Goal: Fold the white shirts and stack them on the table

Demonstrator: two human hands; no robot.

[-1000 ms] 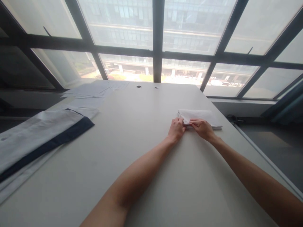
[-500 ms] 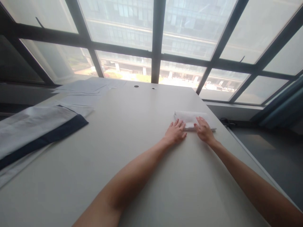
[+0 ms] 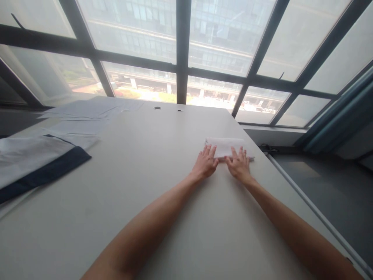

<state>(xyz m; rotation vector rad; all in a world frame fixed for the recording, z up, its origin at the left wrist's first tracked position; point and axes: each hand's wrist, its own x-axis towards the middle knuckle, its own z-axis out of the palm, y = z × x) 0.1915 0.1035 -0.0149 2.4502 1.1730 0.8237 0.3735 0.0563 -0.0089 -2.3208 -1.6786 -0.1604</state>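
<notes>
A small folded white cloth (image 3: 224,145) lies near the right edge of a long pale table (image 3: 140,186). My left hand (image 3: 205,163) rests flat with its fingers spread, fingertips on the cloth's near left edge. My right hand (image 3: 239,165) lies flat beside it, fingers stretched out over the cloth's near right part. Neither hand grips anything.
A white garment with a dark navy band (image 3: 43,163) lies at the table's left. Flat white sheets (image 3: 90,112) sit at the far left corner. Two small round holes (image 3: 157,107) mark the far end. Large windows rise behind; the table's right edge drops to a grey floor.
Both hands went from pinching the cloth's near edge to lying flat and open on it. The view has turned to the right, so everything sits further left in the picture.
</notes>
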